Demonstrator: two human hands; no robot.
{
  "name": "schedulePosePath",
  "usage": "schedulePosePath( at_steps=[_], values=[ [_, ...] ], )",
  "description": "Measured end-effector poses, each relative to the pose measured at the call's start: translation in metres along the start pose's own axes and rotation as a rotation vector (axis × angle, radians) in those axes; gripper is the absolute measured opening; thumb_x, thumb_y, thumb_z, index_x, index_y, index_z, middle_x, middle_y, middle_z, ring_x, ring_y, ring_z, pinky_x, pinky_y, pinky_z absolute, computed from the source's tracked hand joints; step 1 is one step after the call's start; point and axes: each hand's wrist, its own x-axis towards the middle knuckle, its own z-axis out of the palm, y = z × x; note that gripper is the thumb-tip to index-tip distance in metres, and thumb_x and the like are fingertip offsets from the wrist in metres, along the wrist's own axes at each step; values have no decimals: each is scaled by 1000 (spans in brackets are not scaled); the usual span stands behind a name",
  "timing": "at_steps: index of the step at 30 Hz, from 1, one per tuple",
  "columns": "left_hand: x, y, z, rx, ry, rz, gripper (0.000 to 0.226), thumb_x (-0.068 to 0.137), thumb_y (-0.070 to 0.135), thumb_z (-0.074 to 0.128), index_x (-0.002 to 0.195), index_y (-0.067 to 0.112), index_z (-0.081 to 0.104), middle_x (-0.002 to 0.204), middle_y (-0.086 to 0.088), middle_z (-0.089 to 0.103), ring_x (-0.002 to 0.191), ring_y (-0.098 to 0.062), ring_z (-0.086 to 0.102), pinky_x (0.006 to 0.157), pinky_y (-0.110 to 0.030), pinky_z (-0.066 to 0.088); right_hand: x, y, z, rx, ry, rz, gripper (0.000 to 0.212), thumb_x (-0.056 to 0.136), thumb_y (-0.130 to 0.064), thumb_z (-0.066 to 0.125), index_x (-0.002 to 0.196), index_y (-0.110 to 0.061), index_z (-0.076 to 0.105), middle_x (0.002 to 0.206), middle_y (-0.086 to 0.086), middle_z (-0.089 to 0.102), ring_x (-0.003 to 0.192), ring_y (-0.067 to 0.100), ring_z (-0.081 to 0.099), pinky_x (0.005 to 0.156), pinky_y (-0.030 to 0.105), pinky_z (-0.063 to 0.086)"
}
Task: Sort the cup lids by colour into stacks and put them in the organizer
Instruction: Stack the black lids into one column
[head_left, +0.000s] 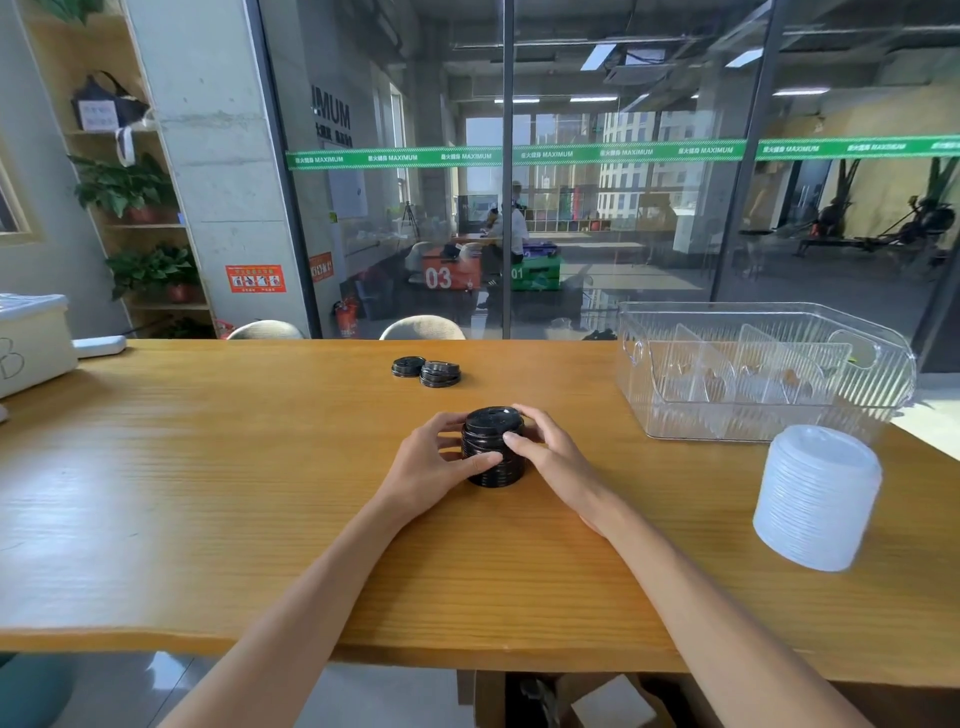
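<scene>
Black lid stack held at mid-table, both hands.
Left hand and right hand each curl a grip round the tall stack of black plastic cup lids on the wooden table; the white lid stack stands near the clear ribbed plastic organizer.

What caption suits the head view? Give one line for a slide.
Both hands, left hand and right hand, grip black lid stack.
</scene>
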Motion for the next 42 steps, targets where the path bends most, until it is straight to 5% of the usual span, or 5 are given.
schedulePosePath(
  at_steps=[8,14,21,27,42],
  values=[
    [1,-4,0,-25,-2,16,93,69,65,93,145,24,59,129,14,73,119,-5,70,99,-26,60,-2,-1,0,-60,22,-22,51,103,-47,67,150,-32,54,141,-14,61,129,0,55,104,24,45],
    [-2,3,0,-66,7,0,61,89,67,76,137,33,64,128,22,72,118,3,68,99,-24,59,-3,-2,-2,-36,19,0,46,104,-42,66,148,-34,57,144,-16,61,137,7,54,120,40,43],
    [-3,8,1,-25,9,10,61,93,58,77,146,31,60,132,17,69,119,-2,68,94,-20,57,-2,-3,-3,-22,8,-8,49,104,-31,63,153,-31,55,148,-13,61,140,7,52,122,42,41],
    [-4,10,1,-5,17,-8,58,93,57,77,140,26,64,124,24,70,115,6,66,85,-9,54,-4,-4,-1,-70,21,-21,54,104,-52,63,154,-34,52,149,-13,59,139,8,54,118,37,45],
    [-2,12,-1,105,-53,58,59,100,52,70,152,28,60,134,8,66,121,-6,66,107,-32,56,-1,-1,-10,-258,-38,-80,67,103,-57,61,161,-25,48,157,-10,56,143,6,51,123,38,41]
  ],
)
